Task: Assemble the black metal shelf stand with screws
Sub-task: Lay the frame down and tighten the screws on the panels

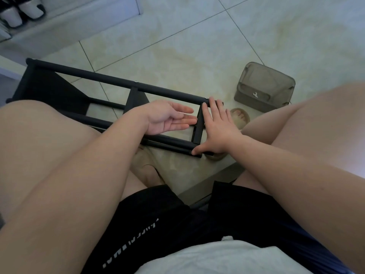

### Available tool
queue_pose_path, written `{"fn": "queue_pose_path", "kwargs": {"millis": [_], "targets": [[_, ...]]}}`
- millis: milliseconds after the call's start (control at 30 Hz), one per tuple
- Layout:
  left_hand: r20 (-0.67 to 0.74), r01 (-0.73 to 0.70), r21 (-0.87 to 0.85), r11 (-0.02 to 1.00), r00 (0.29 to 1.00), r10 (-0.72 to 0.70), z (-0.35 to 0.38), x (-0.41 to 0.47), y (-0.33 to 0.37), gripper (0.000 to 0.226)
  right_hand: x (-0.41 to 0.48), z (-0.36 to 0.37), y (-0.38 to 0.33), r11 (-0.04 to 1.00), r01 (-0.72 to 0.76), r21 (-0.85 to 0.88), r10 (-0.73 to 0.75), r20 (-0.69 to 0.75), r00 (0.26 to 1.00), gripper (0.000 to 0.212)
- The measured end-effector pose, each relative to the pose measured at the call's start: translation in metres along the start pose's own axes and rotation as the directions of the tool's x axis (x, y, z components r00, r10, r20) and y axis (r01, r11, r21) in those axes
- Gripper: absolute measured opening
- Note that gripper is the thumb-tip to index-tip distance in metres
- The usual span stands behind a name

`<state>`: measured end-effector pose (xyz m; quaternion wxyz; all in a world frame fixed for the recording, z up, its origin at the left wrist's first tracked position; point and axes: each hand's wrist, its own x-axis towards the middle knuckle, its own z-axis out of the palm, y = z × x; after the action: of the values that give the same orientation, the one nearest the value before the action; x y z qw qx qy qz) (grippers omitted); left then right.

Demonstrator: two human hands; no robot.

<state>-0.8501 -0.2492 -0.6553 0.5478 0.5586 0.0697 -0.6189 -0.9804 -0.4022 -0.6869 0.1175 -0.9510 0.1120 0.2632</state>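
The black metal shelf stand (102,79) lies on its side across the tiled floor between my knees, its long tubes running from far left to centre. A short black crossbar (198,128) joins the tube ends near the middle. My right hand (216,127) lies flat with straight fingers against the right side of that crossbar, thumb touching the near tube's end. My left hand (167,117) is palm-up inside the frame, fingers straight, tips reaching the crossbar from the left. Small silver screw heads (135,82) show on the far tube.
A khaki pouch (264,89) with a small white wrench on it sits on the floor to the right of the stand. My sandalled foot (240,116) is just behind my right hand. White shoes (21,12) stand on a ledge at far left.
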Motion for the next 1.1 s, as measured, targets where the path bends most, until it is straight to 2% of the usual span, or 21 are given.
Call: {"fn": "queue_pose_path", "kwargs": {"millis": [200,300,500,800,933,1100], "targets": [[-0.018,-0.021,0.061,0.998,1.0,0.022,0.003,-0.001,-0.002,0.017,0.0,-0.002,-0.001,1.0,-0.003,0.007,0.003,0.013,1.0,0.157],[-0.076,-0.023,0.127,0.992,0.997,0.033,0.003,0.002,-0.006,0.01,0.0,-0.003,-0.002,1.0,-0.005,0.007,0.005,0.015,1.0,0.157],[-0.18,-0.018,0.245,0.969,0.981,0.064,-0.002,0.008,-0.014,0.013,-0.001,-0.003,-0.003,1.0,-0.011,0.005,0.011,0.022,1.0,0.157],[-0.148,0.018,0.215,0.976,0.989,0.014,-0.006,0.012,-0.012,0.009,0.0,-0.004,-0.004,1.0,-0.016,0.002,0.016,0.032,0.999,0.157],[-0.197,0.019,0.372,0.928,0.979,0.059,-0.007,0.018,-0.015,0.019,-0.001,-0.004,-0.004,1.0,-0.011,-0.007,0.011,0.028,1.0,0.157],[-0.221,0.056,0.573,0.818,0.971,0.089,-0.009,0.033,-0.017,0.017,0.001,-0.003,-0.003,0.999,-0.01,-0.04,0.011,0.023,1.0,0.157]]}}
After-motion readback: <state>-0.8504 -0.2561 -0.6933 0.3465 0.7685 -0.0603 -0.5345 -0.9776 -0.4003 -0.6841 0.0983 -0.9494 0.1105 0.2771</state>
